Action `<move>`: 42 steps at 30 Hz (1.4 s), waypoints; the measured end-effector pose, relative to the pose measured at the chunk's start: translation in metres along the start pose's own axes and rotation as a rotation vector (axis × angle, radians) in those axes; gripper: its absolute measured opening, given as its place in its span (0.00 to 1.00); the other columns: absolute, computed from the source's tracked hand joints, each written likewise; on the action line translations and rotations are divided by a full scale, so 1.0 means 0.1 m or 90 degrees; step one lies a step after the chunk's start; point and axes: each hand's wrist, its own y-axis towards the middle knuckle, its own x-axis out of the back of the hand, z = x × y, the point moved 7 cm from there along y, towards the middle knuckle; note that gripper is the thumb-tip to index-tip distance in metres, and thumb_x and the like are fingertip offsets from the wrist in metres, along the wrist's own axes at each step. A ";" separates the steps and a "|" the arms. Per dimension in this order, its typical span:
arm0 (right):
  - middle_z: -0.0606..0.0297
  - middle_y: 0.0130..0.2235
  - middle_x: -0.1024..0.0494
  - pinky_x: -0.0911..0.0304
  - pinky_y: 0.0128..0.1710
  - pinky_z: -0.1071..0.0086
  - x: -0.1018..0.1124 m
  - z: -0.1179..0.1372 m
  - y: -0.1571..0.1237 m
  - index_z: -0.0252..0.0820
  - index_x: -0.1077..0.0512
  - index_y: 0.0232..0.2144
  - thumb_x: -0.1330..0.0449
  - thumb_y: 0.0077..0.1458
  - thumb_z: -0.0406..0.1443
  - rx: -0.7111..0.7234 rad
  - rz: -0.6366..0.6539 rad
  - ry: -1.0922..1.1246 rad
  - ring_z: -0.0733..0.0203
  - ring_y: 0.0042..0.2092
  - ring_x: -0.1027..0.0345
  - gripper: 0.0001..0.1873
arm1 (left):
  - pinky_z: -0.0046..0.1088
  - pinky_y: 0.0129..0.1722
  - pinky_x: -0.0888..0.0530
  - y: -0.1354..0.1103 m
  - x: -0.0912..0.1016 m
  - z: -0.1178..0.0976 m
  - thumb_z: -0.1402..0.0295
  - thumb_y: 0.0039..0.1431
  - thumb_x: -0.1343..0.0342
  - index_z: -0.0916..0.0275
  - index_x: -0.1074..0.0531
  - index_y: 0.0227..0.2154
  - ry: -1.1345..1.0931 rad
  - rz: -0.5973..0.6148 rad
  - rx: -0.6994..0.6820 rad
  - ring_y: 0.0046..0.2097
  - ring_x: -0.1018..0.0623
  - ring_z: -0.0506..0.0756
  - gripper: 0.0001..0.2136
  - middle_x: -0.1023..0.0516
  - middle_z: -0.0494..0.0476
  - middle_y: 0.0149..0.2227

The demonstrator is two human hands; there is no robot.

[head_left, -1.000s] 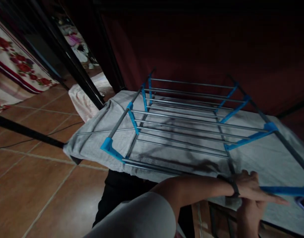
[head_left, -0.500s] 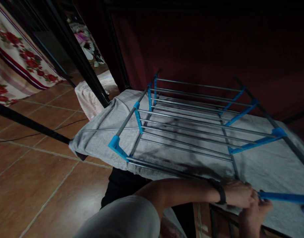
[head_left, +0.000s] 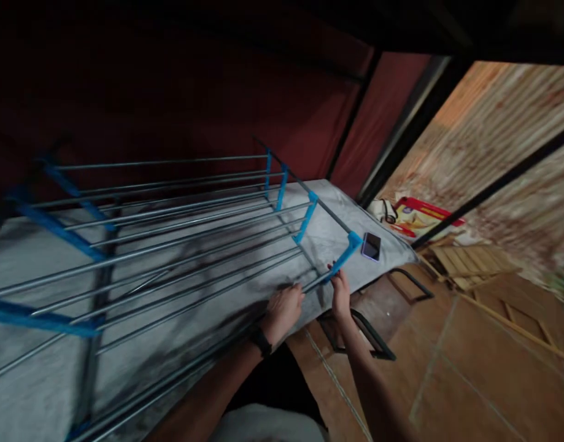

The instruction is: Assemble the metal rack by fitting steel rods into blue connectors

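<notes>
A rack (head_left: 194, 245) of grey metal rods and blue plastic brackets lies across a grey cloth-covered surface (head_left: 337, 212). My left hand (head_left: 284, 310), with a dark watch on its wrist, is closed around the front metal rod (head_left: 315, 282) close to that rod's right end. Just to the right, my right hand (head_left: 340, 294) has its fingers around the lower end of the blue corner bracket (head_left: 347, 255), where the rod meets it. Some fingertips show behind the bracket; the exact joint is partly hidden.
A phone (head_left: 370, 246) lies on the cloth right of the bracket. Dark posts (head_left: 415, 123) frame the right side. On the tiled floor (head_left: 475, 368) are a wooden slatted piece (head_left: 475, 265) and dark metal frames (head_left: 378, 347). A red and yellow package (head_left: 422, 215) sits beyond.
The view has swung right, bringing the rack's right end, the phone and the floor there into sight. My hands, close together before, are now slightly apart at the corner bracket.
</notes>
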 end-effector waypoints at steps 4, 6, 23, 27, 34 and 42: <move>0.56 0.55 0.23 0.46 0.64 0.55 0.01 -0.03 -0.01 0.39 0.26 0.51 0.49 0.53 0.43 0.010 0.009 0.000 0.52 0.59 0.35 0.27 | 0.36 0.46 0.27 -0.01 0.01 -0.02 0.67 0.72 0.57 0.62 0.30 0.51 0.029 0.001 -0.012 0.49 0.19 0.62 0.14 0.19 0.65 0.46; 0.55 0.56 0.24 0.47 0.65 0.56 0.01 -0.01 -0.03 0.39 0.26 0.52 0.49 0.54 0.43 0.012 0.007 -0.007 0.52 0.60 0.36 0.27 | 0.34 0.45 0.28 -0.03 0.00 -0.01 0.67 0.72 0.57 0.61 0.29 0.51 0.029 0.009 -0.009 0.49 0.19 0.60 0.13 0.18 0.64 0.46; 0.55 0.54 0.23 0.45 0.62 0.58 -0.03 0.09 -0.07 0.38 0.26 0.51 0.50 0.52 0.41 0.006 -0.024 -0.023 0.52 0.57 0.35 0.27 | 0.33 0.47 0.28 0.01 -0.01 -0.02 0.68 0.71 0.56 0.61 0.27 0.50 -0.010 0.014 -0.011 0.50 0.19 0.60 0.14 0.18 0.64 0.46; 0.56 0.54 0.23 0.45 0.61 0.59 -0.06 0.09 -0.10 0.38 0.27 0.52 0.50 0.52 0.41 0.000 -0.026 -0.010 0.52 0.57 0.34 0.27 | 0.34 0.47 0.27 -0.01 0.00 -0.03 0.69 0.70 0.55 0.62 0.27 0.50 0.003 0.021 -0.005 0.49 0.19 0.61 0.14 0.18 0.65 0.45; 0.56 0.52 0.23 0.44 0.59 0.61 -0.05 0.05 -0.13 0.39 0.27 0.49 0.50 0.52 0.42 -0.015 -0.032 0.019 0.53 0.55 0.33 0.25 | 0.34 0.48 0.27 -0.05 0.03 -0.02 0.68 0.71 0.56 0.62 0.27 0.50 0.017 0.020 0.008 0.50 0.20 0.62 0.14 0.19 0.66 0.46; 0.59 0.48 0.25 0.42 0.57 0.59 -0.14 -0.02 -0.14 0.42 0.32 0.45 0.47 0.54 0.50 -0.032 -0.090 -0.026 0.54 0.51 0.34 0.22 | 0.33 0.47 0.26 -0.05 -0.07 0.01 0.67 0.71 0.56 0.62 0.27 0.49 0.030 -0.012 -0.005 0.48 0.19 0.59 0.14 0.18 0.62 0.44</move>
